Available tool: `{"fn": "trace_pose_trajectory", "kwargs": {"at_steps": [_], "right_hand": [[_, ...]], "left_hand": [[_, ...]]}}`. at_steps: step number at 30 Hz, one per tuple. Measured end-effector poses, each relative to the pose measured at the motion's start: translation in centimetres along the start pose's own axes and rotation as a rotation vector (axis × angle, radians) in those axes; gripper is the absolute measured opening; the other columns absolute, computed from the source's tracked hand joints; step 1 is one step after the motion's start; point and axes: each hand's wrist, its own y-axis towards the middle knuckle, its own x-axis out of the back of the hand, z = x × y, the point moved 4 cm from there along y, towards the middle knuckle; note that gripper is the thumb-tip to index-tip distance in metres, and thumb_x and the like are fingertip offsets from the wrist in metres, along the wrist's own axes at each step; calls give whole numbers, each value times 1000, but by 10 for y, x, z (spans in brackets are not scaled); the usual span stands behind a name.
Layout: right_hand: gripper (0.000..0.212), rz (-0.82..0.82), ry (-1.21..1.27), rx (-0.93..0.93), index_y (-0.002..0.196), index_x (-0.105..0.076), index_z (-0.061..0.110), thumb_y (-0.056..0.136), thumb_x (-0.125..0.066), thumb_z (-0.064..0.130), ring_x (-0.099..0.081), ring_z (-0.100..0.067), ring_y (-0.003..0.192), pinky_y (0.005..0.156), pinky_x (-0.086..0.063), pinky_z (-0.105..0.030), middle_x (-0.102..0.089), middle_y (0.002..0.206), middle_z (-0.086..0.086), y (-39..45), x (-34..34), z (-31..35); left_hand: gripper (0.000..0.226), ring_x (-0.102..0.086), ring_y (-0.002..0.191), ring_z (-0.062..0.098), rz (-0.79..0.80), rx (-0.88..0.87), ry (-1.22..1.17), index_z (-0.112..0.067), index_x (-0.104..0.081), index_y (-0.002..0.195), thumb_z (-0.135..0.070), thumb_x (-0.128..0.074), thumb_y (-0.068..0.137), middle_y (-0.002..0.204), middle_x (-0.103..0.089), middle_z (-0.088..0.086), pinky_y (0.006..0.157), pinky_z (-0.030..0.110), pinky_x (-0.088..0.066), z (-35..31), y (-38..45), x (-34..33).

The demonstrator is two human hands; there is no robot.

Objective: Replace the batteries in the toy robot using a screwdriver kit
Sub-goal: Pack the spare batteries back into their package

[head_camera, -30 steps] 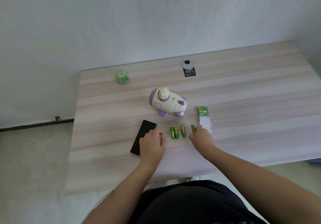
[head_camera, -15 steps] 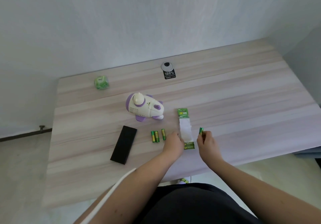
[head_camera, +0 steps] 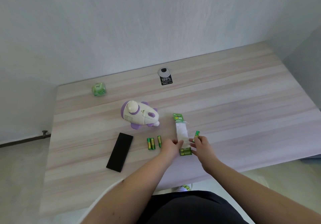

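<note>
A white and purple toy robot [head_camera: 139, 115] lies on its side in the middle of the wooden table [head_camera: 225, 102]. In front of it lie three green batteries [head_camera: 152, 143], and a black screwdriver kit case [head_camera: 119, 151] lies closed to their left. A long battery pack [head_camera: 181, 133] with green ends lies to the right. My left hand [head_camera: 171, 147] touches the pack's left edge near its front end. My right hand [head_camera: 201, 146] pinches one green battery [head_camera: 196, 135] and touches the pack's right edge.
A small green cube-shaped object [head_camera: 98, 89] sits at the table's far left. A round grey cable grommet with a black label [head_camera: 165, 77] is at the back edge by the white wall. The table's front edge runs just before my body.
My left hand left the black case and crossed right to the battery pack. My right hand lifted a fourth battery from the table and carried it to the pack's right side.
</note>
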Motion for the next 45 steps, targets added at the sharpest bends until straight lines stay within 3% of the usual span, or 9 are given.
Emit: {"fn": "trace_pose_trajectory", "kwargs": {"at_steps": [3,7,13,16,19,25,29,33,45], "right_hand": [[20,33,132,49,114,-48,12,103,-38,25,-62,-19,107,92,-54,-42,-63,114,-4,-14,6,21],[17,96,92,192,109,-52,15,102,-40,25,-64,-15,107,93,-53,-41,-67,116,-2,-45,13,57],[12,125,-490,590,110,-46,38,99,-41,39,-55,12,95,73,-42,-10,-57,111,30,-97,15,101],[28,86,-720,913,117,-50,31,95,-37,44,-39,13,116,95,-27,-1,-45,118,27,-115,7,112],[33,39,-729,1077,120,-53,22,95,-38,38,-20,20,127,109,-18,-14,-43,117,24,-126,0,122],[36,74,-556,964,124,-37,46,89,-31,53,-27,12,128,100,-21,-2,-34,130,34,-150,-7,149],[19,162,-415,847,111,-45,49,98,-41,36,-39,5,123,97,-35,-19,-46,124,29,-153,-12,162],[25,221,-251,790,109,-54,45,90,-39,49,-52,-5,116,100,-43,-36,-60,116,13,-158,-16,170],[15,239,-420,893,98,-53,46,95,-39,44,-41,2,113,101,-36,-31,-56,104,23,-175,-39,175]], "left_hand": [[29,-50,66,12,3,-85,-85,-17,-56,74,-30,-51,99,68,-53,-2,57,22,-36,-7,-11,7],[24,-67,93,28,45,-131,-349,-10,-64,95,-30,-52,99,94,-69,9,84,44,-57,-21,-24,18],[29,-69,91,27,120,-247,-584,-3,-57,112,-29,-50,100,106,-68,17,67,41,-58,-52,-59,38],[32,-68,95,34,122,-325,-604,-3,-56,114,-30,-49,99,108,-69,21,74,43,-58,-69,-78,52],[35,-69,96,32,127,-408,-614,-4,-57,117,-32,-48,97,108,-70,19,76,43,-58,-84,-95,67],[41,-68,96,32,83,-506,-623,-7,-61,117,-38,-50,92,108,-69,18,80,47,-55,-103,-113,88],[40,-67,92,27,44,-548,-614,-12,-63,117,-40,-50,92,109,-68,16,71,38,-56,-108,-122,99],[34,-66,81,16,37,-584,-629,-14,-63,118,-33,-44,98,100,-69,8,64,29,-52,-108,-133,110],[64,-64,81,15,76,-555,-633,-9,-63,116,-63,-44,87,102,-70,12,67,30,-50,-96,-149,126]]}}
